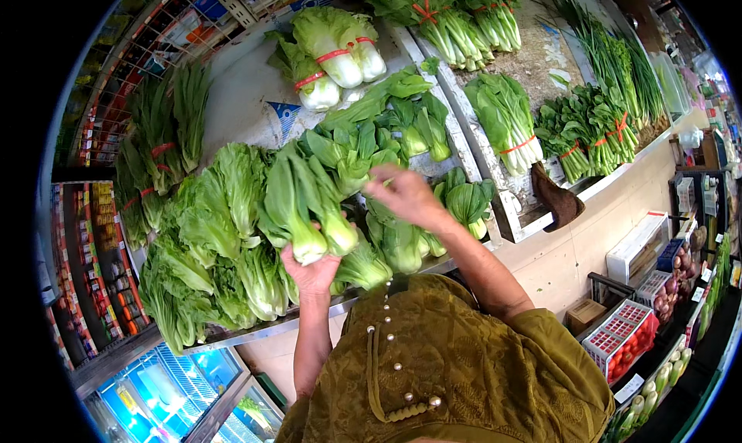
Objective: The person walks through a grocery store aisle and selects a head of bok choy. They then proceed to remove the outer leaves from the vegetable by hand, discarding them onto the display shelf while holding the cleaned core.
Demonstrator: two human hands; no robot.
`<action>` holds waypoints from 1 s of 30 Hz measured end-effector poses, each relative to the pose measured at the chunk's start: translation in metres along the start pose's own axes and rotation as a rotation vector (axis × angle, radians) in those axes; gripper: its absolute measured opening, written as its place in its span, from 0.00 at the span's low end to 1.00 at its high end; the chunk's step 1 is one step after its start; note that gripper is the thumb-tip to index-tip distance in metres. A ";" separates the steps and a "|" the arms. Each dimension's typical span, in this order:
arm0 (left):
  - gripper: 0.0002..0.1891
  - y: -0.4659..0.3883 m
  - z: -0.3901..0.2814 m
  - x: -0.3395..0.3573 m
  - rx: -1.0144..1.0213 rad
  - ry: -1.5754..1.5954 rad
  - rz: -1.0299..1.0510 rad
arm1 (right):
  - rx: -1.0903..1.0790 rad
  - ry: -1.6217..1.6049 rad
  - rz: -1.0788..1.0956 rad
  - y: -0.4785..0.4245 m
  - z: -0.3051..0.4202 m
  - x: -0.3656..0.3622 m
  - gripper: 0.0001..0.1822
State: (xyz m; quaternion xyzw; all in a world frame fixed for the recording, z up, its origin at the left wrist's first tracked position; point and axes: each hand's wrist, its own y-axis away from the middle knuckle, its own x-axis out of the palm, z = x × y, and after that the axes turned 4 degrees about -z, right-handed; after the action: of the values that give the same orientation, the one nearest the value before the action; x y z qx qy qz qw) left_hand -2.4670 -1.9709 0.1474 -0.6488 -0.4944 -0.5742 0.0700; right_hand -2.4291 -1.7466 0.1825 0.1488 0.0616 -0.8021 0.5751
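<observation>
In my left hand (pixel 313 273) I hold a few heads of bok choy (pixel 308 240), white bases toward me and dark green leaves pointing away. My right hand (pixel 403 193), a little blurred, is just to the right over more loose bok choy (pixel 353 165); whether its curled fingers hold anything is unclear. Below and beyond that hand, further bok choy heads (pixel 394 249) lie along the front edge of the metal-rimmed table. Heads of leafy lettuce (pixel 214 205) are heaped to the left of my left hand.
Napa cabbages with red bands (pixel 342 55) lie farther back. Dark leafy bundles (pixel 162 136) stand at left. On the adjoining right table are tied greens (pixel 504 121), spinach-like bunches (pixel 597 130) and a brown cloth (pixel 553 199) over the edge. Tomatoes in a crate (pixel 626 353) sit at right.
</observation>
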 end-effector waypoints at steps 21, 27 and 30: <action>0.28 0.038 -0.049 -0.041 0.245 0.150 -0.200 | 0.085 1.281 0.186 -0.189 -0.092 -0.039 0.30; 0.29 0.052 -0.054 -0.048 0.287 0.018 -0.102 | -0.184 1.269 -0.094 -0.197 -0.104 -0.006 0.11; 0.29 0.044 -0.053 -0.042 0.269 0.059 -0.100 | -0.069 1.125 -0.110 -0.196 -0.091 -0.020 0.12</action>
State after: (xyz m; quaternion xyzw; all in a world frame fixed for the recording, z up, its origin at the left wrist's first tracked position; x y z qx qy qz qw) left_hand -2.4650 -2.0518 0.1522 -0.5911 -0.5962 -0.5244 0.1420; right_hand -2.5925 -1.6392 0.0879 0.5309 0.3925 -0.6255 0.4158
